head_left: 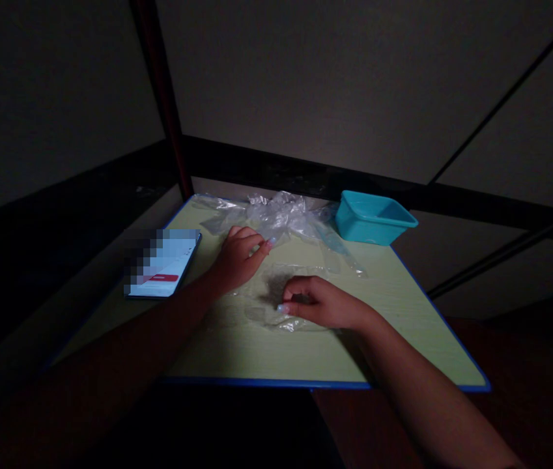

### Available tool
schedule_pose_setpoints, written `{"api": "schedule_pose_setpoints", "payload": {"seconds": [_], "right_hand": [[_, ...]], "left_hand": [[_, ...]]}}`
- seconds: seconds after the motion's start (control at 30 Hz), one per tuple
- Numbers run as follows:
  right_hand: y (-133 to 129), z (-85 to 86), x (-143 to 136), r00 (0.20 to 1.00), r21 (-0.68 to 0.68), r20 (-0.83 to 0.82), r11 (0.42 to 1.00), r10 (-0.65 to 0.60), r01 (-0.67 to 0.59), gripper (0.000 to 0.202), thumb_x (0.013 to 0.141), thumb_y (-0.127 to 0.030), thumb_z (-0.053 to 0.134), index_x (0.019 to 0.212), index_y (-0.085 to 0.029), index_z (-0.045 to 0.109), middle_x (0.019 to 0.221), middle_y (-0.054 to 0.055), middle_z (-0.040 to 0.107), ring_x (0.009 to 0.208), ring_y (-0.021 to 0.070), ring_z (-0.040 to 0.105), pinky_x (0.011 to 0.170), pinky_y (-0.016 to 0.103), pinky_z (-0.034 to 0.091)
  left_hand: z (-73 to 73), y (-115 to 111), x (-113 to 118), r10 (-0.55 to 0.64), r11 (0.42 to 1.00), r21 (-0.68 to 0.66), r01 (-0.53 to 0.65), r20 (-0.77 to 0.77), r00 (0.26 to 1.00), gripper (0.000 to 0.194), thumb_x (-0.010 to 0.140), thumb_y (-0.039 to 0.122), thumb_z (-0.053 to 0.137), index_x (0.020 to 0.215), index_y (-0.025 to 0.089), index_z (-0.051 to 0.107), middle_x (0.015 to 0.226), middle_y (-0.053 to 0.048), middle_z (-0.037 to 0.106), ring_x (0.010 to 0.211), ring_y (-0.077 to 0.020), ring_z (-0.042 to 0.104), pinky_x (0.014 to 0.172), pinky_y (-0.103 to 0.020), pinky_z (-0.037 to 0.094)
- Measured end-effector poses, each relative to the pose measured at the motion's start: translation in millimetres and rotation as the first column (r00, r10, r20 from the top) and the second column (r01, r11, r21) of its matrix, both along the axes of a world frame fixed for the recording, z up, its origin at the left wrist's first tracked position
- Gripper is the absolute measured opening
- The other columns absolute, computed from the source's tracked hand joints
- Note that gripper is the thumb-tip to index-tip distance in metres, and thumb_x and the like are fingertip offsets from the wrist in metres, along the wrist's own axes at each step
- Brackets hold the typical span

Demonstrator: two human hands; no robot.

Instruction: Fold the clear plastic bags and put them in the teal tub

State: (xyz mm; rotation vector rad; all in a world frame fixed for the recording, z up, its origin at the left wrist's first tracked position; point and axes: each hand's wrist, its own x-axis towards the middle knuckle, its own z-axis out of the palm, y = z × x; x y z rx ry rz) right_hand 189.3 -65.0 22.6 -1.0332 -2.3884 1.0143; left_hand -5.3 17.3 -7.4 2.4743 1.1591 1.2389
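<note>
A crumpled heap of clear plastic bags (283, 212) lies along the far side of the table. My left hand (243, 257) is at the heap's near edge, fingers bent and thumb against the index finger, pinching the film there. Closer to me, a thin clear plastic bag (293, 324) lies spread flat, its outline hard to see against the tabletop. My right hand (322, 303) rests over it with curled fingers, thumb and index finger closed at its edge. The other fingertips of both hands are partly hidden.
A turquoise plastic basket (374, 225) stands at the far right corner of the table (276, 358), which has a blue edge. To the left, a lit phone or tablet (163, 267) lies screen up, partly pixelated. Dark wall panels (305, 85) rise behind.
</note>
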Motion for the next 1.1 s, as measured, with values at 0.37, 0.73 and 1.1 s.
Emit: {"api": "schedule_pose_setpoints", "payload": {"seconds": [0.37,0.73,1.1], "right_hand": [[-20,-3.2,-27,0.957,0.322,0.285,0.945,-0.046,-0.051,0.034,0.076,-0.048,0.067,0.073,-0.017,0.054,0.074,0.004,0.055,0.075,0.0174,0.048,0.069,0.028,0.036],[-22,-13.6,-32,0.971,0.263,0.231,0.965,-0.055,-0.008,0.022,0.087,-0.025,0.056,0.067,-0.017,0.051,0.067,0.000,0.052,0.065,0.0129,0.045,0.063,0.025,0.032],[-25,-15.5,-40,0.975,0.235,0.207,0.972,-0.080,0.030,0.033,0.068,-0.045,0.076,0.075,-0.018,0.058,0.082,0.003,0.059,0.086,0.0194,0.050,0.078,0.030,0.033]], "left_hand": [[-0.4,-3,2,0.001,1.000,-0.014,0.000,0.043,0.999,0.051,0.097,0.034,0.023,0.069,0.020,0.063,0.079,-0.006,0.063,0.088,-0.0207,0.052,0.087,-0.037,0.039],[2.1,-7,1,-0.008,0.997,-0.076,0.014,0.085,0.996,0.060,0.097,0.042,0.014,0.070,0.020,0.064,0.083,-0.006,0.061,0.092,-0.0214,0.050,0.091,-0.039,0.038],[3.4,-8,2,-0.007,0.998,-0.063,0.012,0.078,0.997,0.059,0.097,0.041,0.015,0.073,0.020,0.065,0.083,-0.006,0.063,0.094,-0.0203,0.051,0.093,-0.037,0.037]]}}
